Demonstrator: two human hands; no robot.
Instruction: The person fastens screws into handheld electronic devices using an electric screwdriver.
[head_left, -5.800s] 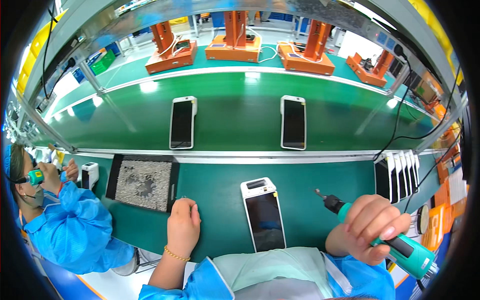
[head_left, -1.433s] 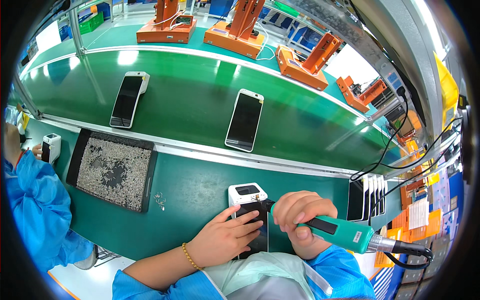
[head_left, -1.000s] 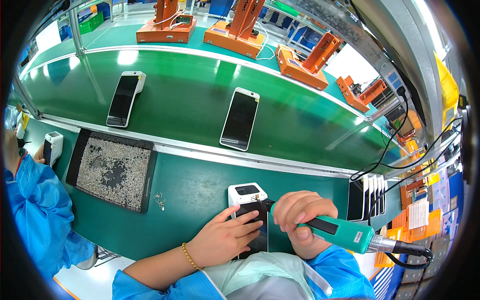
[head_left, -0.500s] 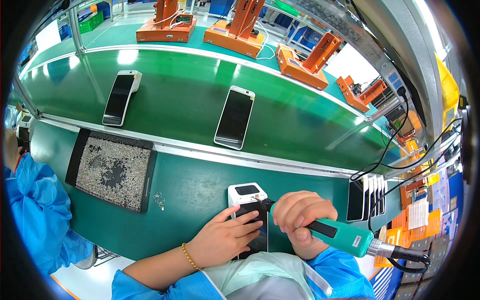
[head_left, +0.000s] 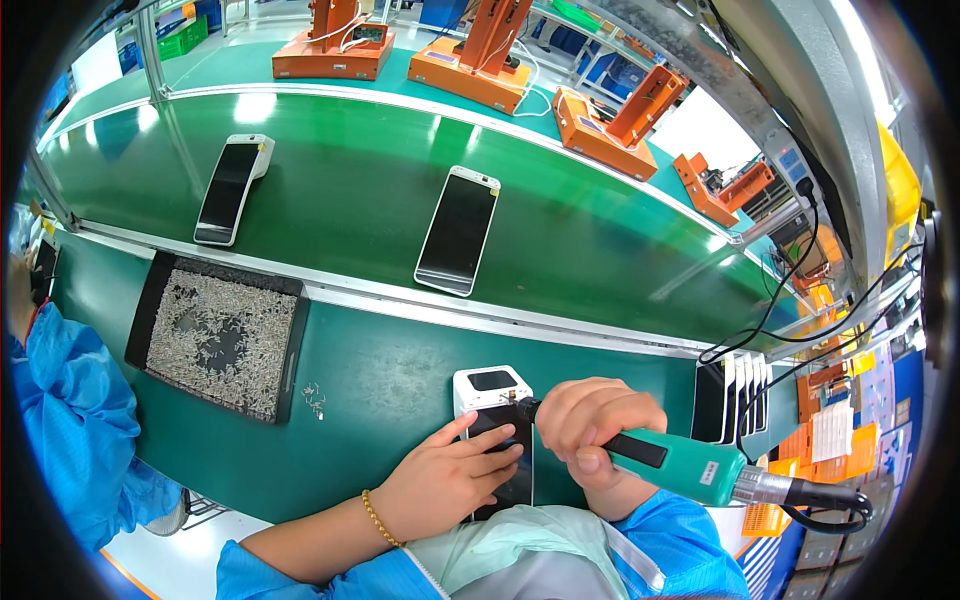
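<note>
In front of me on the green bench lies a white handheld terminal (head_left: 488, 398) with a black screen and a small dark window at its top end. Across its screen my left hand (head_left: 440, 478) lies flat, fingers spread. My right hand (head_left: 600, 425) is wrapped round a green corded electric screwdriver (head_left: 690, 467), its black nose at the terminal's top right part, just below the small window. Whether the bit sits in a screw is too small to tell. A few loose screws (head_left: 315, 401) lie on the bench to the left.
A black tray (head_left: 287, 365) full of small screws stands at left, beside another person's blue sleeve (head_left: 75, 400). Behind the bench, two terminals (head_left: 458, 232) (head_left: 232, 190) lie on a green conveyor belt (head_left: 340, 190). Several terminals (head_left: 712, 400) stand in a row at right, near hanging black cables (head_left: 770, 325).
The two terminals on the belt have shifted slightly left. My right hand and the screwdriver have moved a little left, while my left hand stays on the terminal.
</note>
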